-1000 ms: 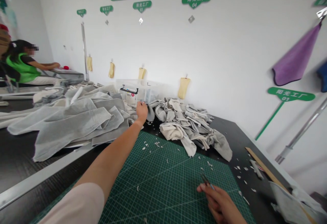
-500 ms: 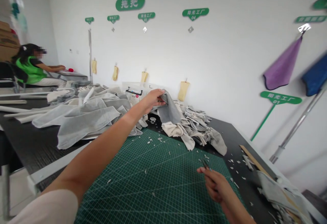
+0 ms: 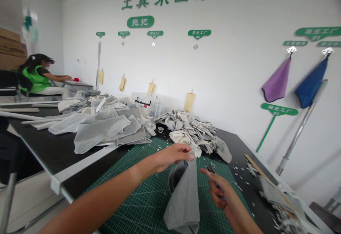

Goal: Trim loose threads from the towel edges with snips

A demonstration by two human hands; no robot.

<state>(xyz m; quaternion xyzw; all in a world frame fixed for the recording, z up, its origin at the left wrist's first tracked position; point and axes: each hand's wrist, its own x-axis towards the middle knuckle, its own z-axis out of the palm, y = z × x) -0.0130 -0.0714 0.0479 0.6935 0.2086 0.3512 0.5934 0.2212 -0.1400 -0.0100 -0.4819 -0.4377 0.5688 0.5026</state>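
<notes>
Cloth, folded and grey, hangs directly beneath the left hand, pinched at its upper end between thumb and fingers, in front of the green mat. Half a second ago, hand and cloth were farther back, by the right heap. Just right of the cloth, apart from it, the right hand grips a small dark-tipped tool. Beyond, near the left heap, stands a clear box, its contents too indistinct to name.
</notes>
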